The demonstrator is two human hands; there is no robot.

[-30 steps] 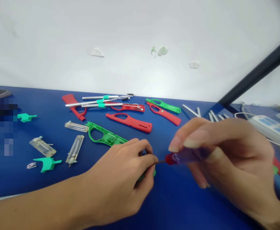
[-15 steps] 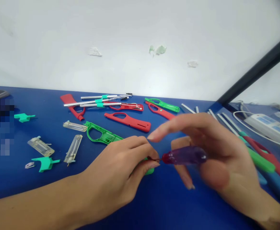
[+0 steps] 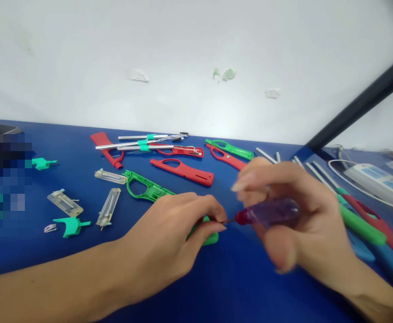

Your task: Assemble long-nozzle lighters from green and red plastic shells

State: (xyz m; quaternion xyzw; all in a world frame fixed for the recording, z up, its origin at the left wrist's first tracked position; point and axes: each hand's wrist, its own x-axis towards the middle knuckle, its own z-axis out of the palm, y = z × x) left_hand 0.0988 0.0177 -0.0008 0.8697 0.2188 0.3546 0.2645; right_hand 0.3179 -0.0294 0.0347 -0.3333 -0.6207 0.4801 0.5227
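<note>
My left hand [image 3: 179, 233] is closed, thumb and fingers pinched on a green plastic lighter casing [image 3: 211, 238] that they mostly cover. A thin metal shaft runs into those fingertips from a screwdriver [image 3: 267, 212] with a purple, red-tipped handle. My right hand [image 3: 304, 215] curls around that handle, slightly smeared by motion. The screwdriver's tip is hidden behind the left fingers. Just beyond my left hand lies an open green casing half [image 3: 149, 188]. Further back is a red casing half [image 3: 183, 172].
On the left lie clear fuel tanks [image 3: 109, 207] and a teal trigger [image 3: 71, 227]. Metal tubes with wires [image 3: 146, 147] lie at the back. Assembled lighters [image 3: 361, 224] and a white power strip [image 3: 378, 179] are at right, near a black metal post [image 3: 358, 96].
My right fingers, spread wider before, have drawn in around the screwdriver handle, and the thumb has swung lower. My left hand keeps its pinch. The whole view has shifted slightly.
</note>
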